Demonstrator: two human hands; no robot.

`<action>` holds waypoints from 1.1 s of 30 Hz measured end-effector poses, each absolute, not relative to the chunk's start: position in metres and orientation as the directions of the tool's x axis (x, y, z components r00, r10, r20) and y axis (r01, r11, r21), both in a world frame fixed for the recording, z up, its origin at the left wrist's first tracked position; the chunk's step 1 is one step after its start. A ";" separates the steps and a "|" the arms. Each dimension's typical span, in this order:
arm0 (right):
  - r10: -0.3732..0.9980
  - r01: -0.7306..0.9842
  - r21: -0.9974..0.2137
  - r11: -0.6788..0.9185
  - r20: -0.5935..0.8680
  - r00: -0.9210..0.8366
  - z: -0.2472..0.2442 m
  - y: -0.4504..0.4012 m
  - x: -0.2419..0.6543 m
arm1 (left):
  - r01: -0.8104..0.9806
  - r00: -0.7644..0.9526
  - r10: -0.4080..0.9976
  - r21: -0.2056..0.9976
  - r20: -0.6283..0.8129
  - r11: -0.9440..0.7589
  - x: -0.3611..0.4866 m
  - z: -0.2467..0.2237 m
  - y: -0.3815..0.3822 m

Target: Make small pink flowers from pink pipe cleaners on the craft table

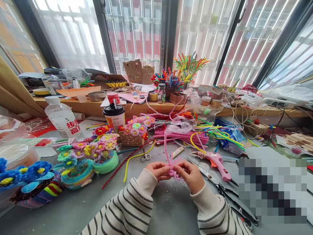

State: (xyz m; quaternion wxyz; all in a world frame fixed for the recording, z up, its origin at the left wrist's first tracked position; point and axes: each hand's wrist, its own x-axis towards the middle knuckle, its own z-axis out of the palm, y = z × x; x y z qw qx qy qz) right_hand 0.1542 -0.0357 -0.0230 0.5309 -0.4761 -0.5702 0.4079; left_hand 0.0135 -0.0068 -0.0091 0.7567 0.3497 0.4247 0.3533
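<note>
Both hands meet over the middle of the grey table. My left hand (158, 170) pinches a pink pipe cleaner (166, 148), one long end of which stands up above the fingers. Opposite it, my right hand (189, 174) is closed on the same pink pipe cleaner piece, where short fuzzy loops bunch between the fingertips. The fingers partly hide the bunched part. Pink fluff and tiny bits lie on the table below. Just beyond the hands is a small tan strip (177, 152).
To the right lie a pink glue gun (220, 166), large scissors (211, 178) and a pixelated patch. Small scissors (145, 157) and a yellow pipe cleaner (137, 157) sit left. Behind are pink pipe cleaners (183, 138), a lidded cup (114, 116), a bottle (62, 116) and pipe-cleaner flowers (84, 150).
</note>
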 end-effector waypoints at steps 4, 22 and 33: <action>0.998 -0.110 -0.992 -0.058 -0.059 0.004 -0.033 -0.031 0.148 | -0.175 0.321 0.892 0.905 -0.319 0.387 0.015 -0.016 -0.006; 0.582 0.735 -0.152 0.661 0.722 -0.375 -0.020 -0.043 0.165 | -0.205 0.421 0.803 0.817 -0.423 0.538 0.013 -0.010 -0.007; 0.875 0.513 -0.760 0.399 0.483 0.035 -0.022 -0.040 0.148 | 0.391 0.341 0.733 0.621 0.588 -0.680 0.016 -0.019 -0.016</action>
